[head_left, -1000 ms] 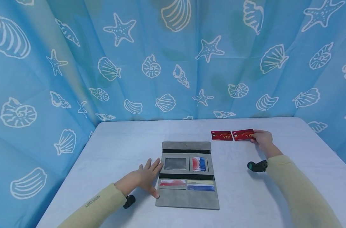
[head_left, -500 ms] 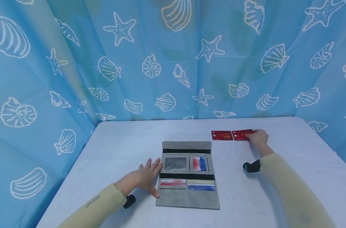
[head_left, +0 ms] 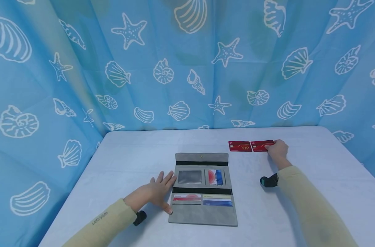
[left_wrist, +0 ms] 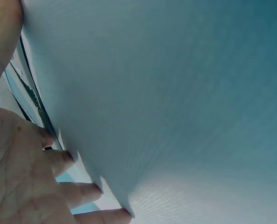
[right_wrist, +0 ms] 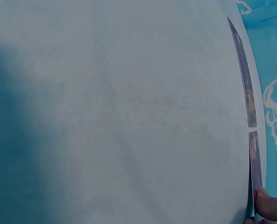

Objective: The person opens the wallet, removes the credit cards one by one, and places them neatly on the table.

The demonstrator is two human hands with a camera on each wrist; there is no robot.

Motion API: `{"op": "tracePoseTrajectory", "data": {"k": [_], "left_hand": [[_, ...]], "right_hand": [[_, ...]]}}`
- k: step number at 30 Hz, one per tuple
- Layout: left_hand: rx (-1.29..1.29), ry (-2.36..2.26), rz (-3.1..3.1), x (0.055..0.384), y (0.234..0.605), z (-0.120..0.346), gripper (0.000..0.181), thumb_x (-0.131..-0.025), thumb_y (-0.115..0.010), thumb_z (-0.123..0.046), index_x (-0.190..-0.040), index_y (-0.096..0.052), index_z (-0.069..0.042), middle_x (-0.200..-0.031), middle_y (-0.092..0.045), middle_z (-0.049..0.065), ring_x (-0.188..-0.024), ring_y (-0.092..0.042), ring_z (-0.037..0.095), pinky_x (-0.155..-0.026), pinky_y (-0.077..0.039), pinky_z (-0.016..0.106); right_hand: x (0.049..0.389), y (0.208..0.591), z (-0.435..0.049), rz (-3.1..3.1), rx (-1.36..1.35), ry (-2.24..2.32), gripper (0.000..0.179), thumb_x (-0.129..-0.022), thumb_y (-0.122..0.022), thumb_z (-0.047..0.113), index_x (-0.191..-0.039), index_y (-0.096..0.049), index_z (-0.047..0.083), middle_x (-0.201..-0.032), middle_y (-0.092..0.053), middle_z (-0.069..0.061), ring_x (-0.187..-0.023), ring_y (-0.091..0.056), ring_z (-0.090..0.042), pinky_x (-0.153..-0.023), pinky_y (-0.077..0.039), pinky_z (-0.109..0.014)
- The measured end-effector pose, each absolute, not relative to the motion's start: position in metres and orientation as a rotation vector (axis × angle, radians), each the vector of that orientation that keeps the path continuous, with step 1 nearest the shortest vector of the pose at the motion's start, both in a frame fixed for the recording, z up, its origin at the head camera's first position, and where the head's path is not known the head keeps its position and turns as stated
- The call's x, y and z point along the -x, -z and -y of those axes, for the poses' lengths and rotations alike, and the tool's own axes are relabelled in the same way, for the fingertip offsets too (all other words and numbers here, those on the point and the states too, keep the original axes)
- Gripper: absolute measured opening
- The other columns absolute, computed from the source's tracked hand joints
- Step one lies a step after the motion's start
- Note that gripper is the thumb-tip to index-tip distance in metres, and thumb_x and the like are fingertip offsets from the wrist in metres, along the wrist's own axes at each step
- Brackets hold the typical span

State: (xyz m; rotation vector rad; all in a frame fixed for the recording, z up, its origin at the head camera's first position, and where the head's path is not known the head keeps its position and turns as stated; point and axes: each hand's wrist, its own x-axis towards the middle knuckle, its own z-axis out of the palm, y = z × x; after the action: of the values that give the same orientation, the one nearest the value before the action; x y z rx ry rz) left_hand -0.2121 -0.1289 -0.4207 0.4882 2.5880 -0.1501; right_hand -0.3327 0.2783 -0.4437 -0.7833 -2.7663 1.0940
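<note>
A grey wallet (head_left: 203, 215) lies unfolded on the white table, with several cards (head_left: 187, 197) in its slots. My left hand (head_left: 158, 192) rests on the table at the wallet's left side, fingers spread, fingertips and thumb at its edge. Farther back on the right, two red cards lie side by side. The left one, a VIP card (head_left: 239, 146), is untouched. My right hand (head_left: 277, 151) pinches the right end of the other red card (head_left: 258, 146), covering part of its face. In the right wrist view, the thumb (right_wrist: 270, 206) is on top and this card's (right_wrist: 254, 161) held end looks slightly raised.
The white table (head_left: 135, 151) has its back edge against a blue curtain (head_left: 150, 85) printed with shells and starfish. A dark wrist camera (head_left: 269, 180) hangs by the right sleeve and another (head_left: 139, 218) by the left.
My right hand has shifted a little left over the right-hand red card, covering its gold lettering. The left hand, the wallet and the other red card stay where they were.
</note>
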Motion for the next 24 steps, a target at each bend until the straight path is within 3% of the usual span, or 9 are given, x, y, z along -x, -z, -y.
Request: {"op": "tracePoseTrajectory", "data": {"k": [13,18,24], "left_hand": [[-0.485,0.154,-2.586,0.2131,0.4221,0.1274,0.116,-0.06,-0.072,-0.062,-0.147,-0.012,-0.015,-0.154,-0.005,0.006,-0.139,-0.004,0.037,-0.106,-0.017,0.058],[-0.482,0.153,-2.583,0.2132,0.4245,0.1286,0.116,-0.059,-0.073,-0.062,-0.147,-0.012,-0.015,-0.154,-0.005,0.005,-0.14,-0.004,0.036,-0.107,-0.017,0.058],[-0.47,0.144,-2.582,0.2139,0.4249,0.1288,0.117,-0.058,-0.073,-0.062,-0.147,-0.012,-0.015,-0.154,-0.006,0.005,-0.14,-0.005,0.036,-0.107,-0.017,0.058]], "right_hand": [[0.3355,0.4423,-0.2797,2.883,0.706,-0.892,0.045,-0.091,-0.052,0.011,-0.12,-0.04,-0.021,-0.119,-0.046,-0.036,-0.11,-0.047,-0.044,-0.093,-0.042,-0.048],[0.3363,0.4413,-0.2768,2.982,0.722,-0.8,0.049,-0.09,-0.053,0.014,-0.121,-0.037,-0.02,-0.118,-0.042,-0.035,-0.111,-0.039,-0.044,-0.096,-0.035,-0.049],[0.3341,0.4391,-0.2744,3.051,0.75,-0.733,0.055,-0.09,-0.054,0.022,-0.121,-0.034,-0.02,-0.113,-0.034,-0.035,-0.108,-0.032,-0.046,-0.091,-0.036,-0.051]]}}
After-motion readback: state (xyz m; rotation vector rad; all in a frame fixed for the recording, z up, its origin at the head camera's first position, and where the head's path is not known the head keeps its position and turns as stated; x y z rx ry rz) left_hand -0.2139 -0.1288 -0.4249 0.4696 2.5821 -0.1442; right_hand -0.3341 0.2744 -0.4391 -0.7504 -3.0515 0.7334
